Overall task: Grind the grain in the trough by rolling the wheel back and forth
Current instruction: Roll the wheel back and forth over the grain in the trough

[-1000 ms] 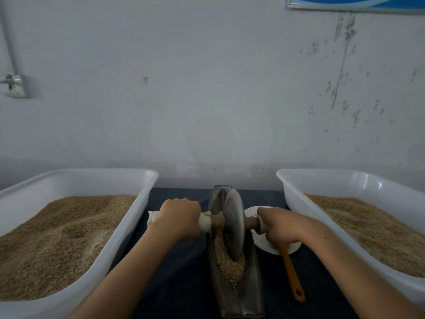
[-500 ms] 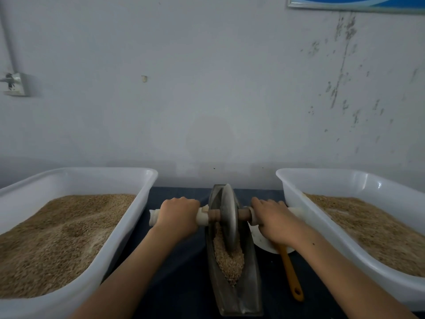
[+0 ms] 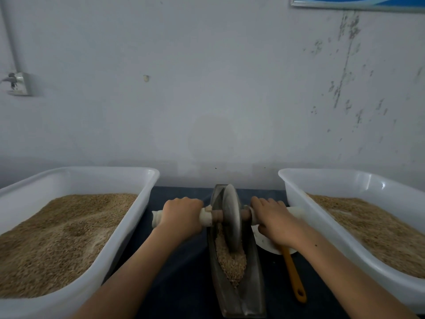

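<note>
Grey metal wheel (image 3: 231, 221) upright in tan grain (image 3: 230, 261).

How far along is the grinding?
Done: the trough is loaded with grain. In hand: the left hand and right hand grip the axle, and the wheel stands in the grain toward the far end. Left: the grain looks mostly whole, so much rolling probably remains.

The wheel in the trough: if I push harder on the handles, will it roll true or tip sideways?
The wheel is a thin disc standing on edge, so it would probably tip without both hands. It looks like metal or stone, likely heavy. The narrow trough and grain should keep it tracking.
</note>
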`<act>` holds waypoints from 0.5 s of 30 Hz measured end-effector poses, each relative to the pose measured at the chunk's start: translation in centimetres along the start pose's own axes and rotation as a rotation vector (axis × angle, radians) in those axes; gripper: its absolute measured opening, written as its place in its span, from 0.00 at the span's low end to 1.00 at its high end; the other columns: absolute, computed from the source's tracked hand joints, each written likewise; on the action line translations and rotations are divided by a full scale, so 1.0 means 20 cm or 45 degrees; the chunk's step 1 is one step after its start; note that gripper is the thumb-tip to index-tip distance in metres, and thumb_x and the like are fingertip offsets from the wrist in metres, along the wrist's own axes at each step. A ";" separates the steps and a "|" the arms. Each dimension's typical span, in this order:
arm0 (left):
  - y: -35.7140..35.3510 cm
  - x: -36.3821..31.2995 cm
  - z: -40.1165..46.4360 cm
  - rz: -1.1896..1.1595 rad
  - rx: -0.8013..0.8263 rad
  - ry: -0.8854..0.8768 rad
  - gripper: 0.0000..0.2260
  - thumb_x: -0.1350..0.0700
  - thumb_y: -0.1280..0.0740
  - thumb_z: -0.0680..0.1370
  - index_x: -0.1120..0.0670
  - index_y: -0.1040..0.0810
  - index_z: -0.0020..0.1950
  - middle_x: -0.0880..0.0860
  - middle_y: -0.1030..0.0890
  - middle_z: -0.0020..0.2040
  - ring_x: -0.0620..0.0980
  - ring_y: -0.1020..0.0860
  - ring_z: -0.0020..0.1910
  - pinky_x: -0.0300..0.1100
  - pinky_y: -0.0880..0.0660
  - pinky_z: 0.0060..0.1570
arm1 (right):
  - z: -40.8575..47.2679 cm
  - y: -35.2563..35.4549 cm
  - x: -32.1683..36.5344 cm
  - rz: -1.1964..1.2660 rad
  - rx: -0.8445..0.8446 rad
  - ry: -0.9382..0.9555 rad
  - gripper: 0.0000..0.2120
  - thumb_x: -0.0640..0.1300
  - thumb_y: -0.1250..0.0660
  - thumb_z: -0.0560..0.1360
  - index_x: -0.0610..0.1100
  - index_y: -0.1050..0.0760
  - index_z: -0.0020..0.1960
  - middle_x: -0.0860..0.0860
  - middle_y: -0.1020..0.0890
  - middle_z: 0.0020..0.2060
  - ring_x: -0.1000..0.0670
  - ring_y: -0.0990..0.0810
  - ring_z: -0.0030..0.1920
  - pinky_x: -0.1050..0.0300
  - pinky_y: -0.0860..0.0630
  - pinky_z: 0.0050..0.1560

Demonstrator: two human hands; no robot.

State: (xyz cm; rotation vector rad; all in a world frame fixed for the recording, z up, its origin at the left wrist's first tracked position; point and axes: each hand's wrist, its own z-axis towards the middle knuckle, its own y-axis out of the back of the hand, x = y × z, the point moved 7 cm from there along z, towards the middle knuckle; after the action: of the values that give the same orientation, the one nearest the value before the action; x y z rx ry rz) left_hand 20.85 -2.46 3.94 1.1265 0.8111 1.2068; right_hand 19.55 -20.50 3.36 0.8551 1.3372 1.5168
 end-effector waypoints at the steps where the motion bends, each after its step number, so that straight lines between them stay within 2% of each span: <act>1: 0.01 -0.01 0.00 0.004 -0.053 0.004 0.07 0.50 0.35 0.75 0.49 0.27 0.52 0.48 0.21 0.48 0.49 0.23 0.47 0.42 0.32 0.43 | 0.00 0.00 0.00 0.000 -0.048 -0.002 0.16 0.39 0.39 0.76 0.46 0.36 0.62 0.49 0.28 0.57 0.48 0.30 0.58 0.54 0.35 0.58; 3: 0.02 -0.02 -0.01 0.020 -0.132 0.006 0.06 0.50 0.36 0.76 0.49 0.28 0.51 0.48 0.21 0.48 0.49 0.23 0.46 0.42 0.33 0.42 | 0.00 0.00 0.00 0.027 -0.097 -0.005 0.15 0.37 0.39 0.76 0.47 0.37 0.59 0.50 0.28 0.55 0.48 0.30 0.56 0.55 0.35 0.55; 6: 0.02 -0.02 -0.01 0.041 -0.121 -0.021 0.07 0.50 0.36 0.76 0.49 0.28 0.53 0.48 0.21 0.48 0.49 0.22 0.47 0.41 0.33 0.43 | 0.00 -0.01 -0.01 0.032 -0.021 -0.002 0.12 0.35 0.40 0.75 0.48 0.38 0.54 0.49 0.28 0.53 0.47 0.30 0.55 0.56 0.40 0.49; 9: -0.01 -0.01 -0.01 0.030 0.060 -0.064 0.10 0.50 0.33 0.75 0.50 0.26 0.54 0.49 0.21 0.50 0.49 0.22 0.48 0.41 0.30 0.45 | 0.00 -0.02 -0.02 0.024 0.178 -0.016 0.11 0.35 0.40 0.76 0.45 0.33 0.56 0.47 0.27 0.55 0.48 0.28 0.55 0.58 0.38 0.48; 12: -0.04 0.00 -0.01 -0.008 0.241 -0.085 0.14 0.49 0.31 0.73 0.51 0.25 0.56 0.50 0.20 0.50 0.49 0.22 0.49 0.41 0.29 0.46 | -0.02 -0.01 -0.03 0.104 0.358 -0.040 0.07 0.36 0.38 0.76 0.47 0.32 0.50 0.48 0.25 0.48 0.50 0.25 0.47 0.61 0.33 0.40; 15: -0.06 0.01 -0.02 -0.059 0.354 -0.081 0.16 0.49 0.30 0.73 0.51 0.25 0.58 0.50 0.20 0.51 0.49 0.22 0.50 0.43 0.27 0.49 | -0.04 0.01 -0.02 0.181 0.420 -0.010 0.06 0.39 0.36 0.76 0.49 0.31 0.47 0.51 0.25 0.43 0.53 0.26 0.43 0.64 0.34 0.35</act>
State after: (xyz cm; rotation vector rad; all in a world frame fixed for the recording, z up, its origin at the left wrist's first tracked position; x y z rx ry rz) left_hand 20.92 -2.15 2.72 1.3567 0.9712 1.0352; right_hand 18.94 -21.24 3.41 1.1827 1.5747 1.4166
